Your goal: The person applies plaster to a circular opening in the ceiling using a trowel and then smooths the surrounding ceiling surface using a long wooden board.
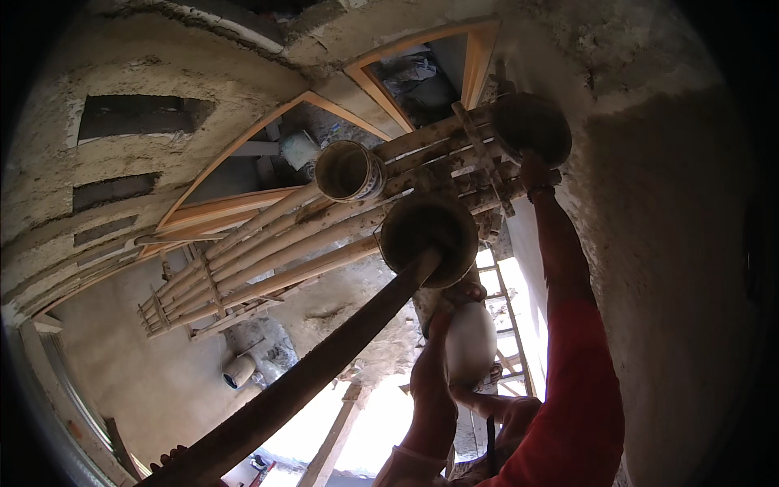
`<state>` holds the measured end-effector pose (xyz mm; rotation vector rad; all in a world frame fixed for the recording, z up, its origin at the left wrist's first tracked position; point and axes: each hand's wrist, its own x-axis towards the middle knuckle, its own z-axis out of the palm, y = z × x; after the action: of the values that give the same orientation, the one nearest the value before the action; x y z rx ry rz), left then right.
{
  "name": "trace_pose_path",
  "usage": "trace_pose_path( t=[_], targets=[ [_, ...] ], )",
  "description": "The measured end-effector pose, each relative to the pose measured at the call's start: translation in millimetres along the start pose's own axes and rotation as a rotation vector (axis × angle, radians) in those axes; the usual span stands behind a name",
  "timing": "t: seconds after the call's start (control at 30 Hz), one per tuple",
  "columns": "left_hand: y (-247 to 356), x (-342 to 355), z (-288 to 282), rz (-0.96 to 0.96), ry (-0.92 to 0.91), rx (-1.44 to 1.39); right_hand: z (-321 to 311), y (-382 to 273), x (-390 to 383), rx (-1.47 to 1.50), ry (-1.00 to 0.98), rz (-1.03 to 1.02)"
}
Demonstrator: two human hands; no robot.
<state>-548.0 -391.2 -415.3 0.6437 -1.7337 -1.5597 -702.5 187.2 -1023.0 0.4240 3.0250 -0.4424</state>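
A long dark wooden plank (308,357) slants up from the lower left, its far end in or over the mouth of a dark bucket (395,258). Fingers of my left hand (168,458) curl round the plank's edge at the lower left; the rest of that hand is hidden. My right arm, in a red sleeve, stretches up to a dark round pan (531,123). At its near rim my right hand (535,172) grips, fingers partly hidden in shadow. Under the bucket is a hand (464,294) on a bare arm, seemingly another person's, beside a blurred white rounded thing (472,345).
Bamboo poles (284,243) form a platform with crosspieces. A stained open bucket (349,172) stands on it. Orange wooden frames (479,65) edge the arched openings. A ladder (510,325) rises by the bright gap, and a rough plastered wall (673,268) flanks the right. A pale container (239,370) lies below.
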Motion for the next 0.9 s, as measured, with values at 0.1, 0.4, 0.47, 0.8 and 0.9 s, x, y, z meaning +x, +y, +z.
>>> trace_pose_path(
  t=[0.1, 0.4, 0.47, 0.8, 0.9],
  targets=[
    [19, -14, 14, 0.070, 0.122, 0.171, -53, -47, -5, 0.019, 0.083, -0.026],
    [29, -8, 12, -0.104, -0.401, -0.485, -259, 42, -142, 1.586, 0.181, 0.447],
    [42, -20, -12, -0.045, -0.261, -0.312, -280, -17, -177, 1.877, -0.058, 0.449],
    [33, -48, -69, 0.093, -0.561, -0.060, -481, -213, -343, 1.742, -0.654, 0.472],
    [65, -61, -44, -0.021, -0.391, -0.213, -555, -272, -360, 1.474, -0.648, 0.332]
  ],
)
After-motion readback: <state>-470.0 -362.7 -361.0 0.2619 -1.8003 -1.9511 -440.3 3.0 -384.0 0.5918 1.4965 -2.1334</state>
